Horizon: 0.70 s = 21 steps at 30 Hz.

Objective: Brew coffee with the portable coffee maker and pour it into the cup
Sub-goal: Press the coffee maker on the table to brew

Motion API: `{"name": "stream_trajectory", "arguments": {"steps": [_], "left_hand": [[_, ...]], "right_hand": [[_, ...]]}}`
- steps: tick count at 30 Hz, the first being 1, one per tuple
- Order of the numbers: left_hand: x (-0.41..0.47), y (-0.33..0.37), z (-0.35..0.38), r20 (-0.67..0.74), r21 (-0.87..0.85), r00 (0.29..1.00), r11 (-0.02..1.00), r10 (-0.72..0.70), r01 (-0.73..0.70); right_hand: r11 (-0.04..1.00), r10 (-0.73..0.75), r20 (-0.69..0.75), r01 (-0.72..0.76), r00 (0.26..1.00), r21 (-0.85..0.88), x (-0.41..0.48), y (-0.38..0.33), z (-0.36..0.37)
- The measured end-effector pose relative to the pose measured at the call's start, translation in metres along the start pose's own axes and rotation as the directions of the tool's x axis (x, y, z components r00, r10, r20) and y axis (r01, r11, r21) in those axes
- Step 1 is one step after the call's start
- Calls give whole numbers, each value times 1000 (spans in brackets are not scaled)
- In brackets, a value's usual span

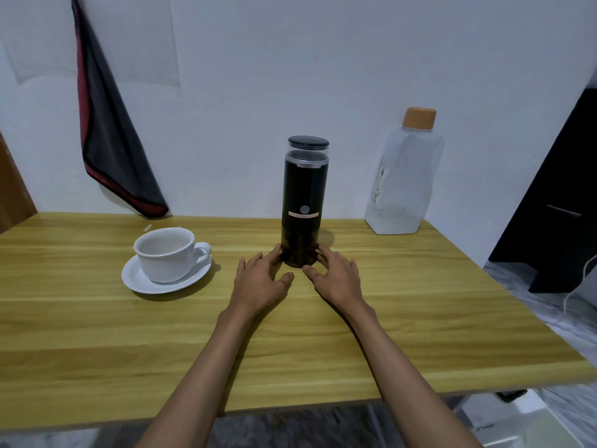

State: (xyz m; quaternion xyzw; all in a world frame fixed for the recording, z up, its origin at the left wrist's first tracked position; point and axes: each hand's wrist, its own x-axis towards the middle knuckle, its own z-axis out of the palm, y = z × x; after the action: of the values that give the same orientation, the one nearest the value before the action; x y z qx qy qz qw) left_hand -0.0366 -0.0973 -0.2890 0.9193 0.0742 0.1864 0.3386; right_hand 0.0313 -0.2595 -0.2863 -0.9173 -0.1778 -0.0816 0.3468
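A tall black portable coffee maker (pixel 303 195) stands upright on the wooden table (pixel 97 334), with a clear top section and a dark lid. My left hand (pixel 261 279) lies on the table at its lower left, fingertips touching the base. My right hand (pixel 336 276) mirrors it at the lower right, fingers relaxed against the base. Neither hand wraps around the body. A white cup (pixel 166 253) sits on a white saucer (pixel 139 281) to the left, handle turned right; it looks empty.
A clear plastic bottle (pixel 403 182) with an orange cap stands at the back right by the wall. A dark grey and red cloth (pixel 109 130) hangs on the wall at the back left. The table's right edge drops to a marbled floor; dark furniture (pixel 562 189) stands beyond.
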Motion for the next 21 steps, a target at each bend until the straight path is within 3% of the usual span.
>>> {"name": "stream_trajectory", "arguments": {"steps": [21], "left_hand": [[0, -2, 2, -7, 1, 1000, 1000, 5, -5]], "right_hand": [[1000, -4, -9, 4, 1000, 5, -1, 0, 0]]}}
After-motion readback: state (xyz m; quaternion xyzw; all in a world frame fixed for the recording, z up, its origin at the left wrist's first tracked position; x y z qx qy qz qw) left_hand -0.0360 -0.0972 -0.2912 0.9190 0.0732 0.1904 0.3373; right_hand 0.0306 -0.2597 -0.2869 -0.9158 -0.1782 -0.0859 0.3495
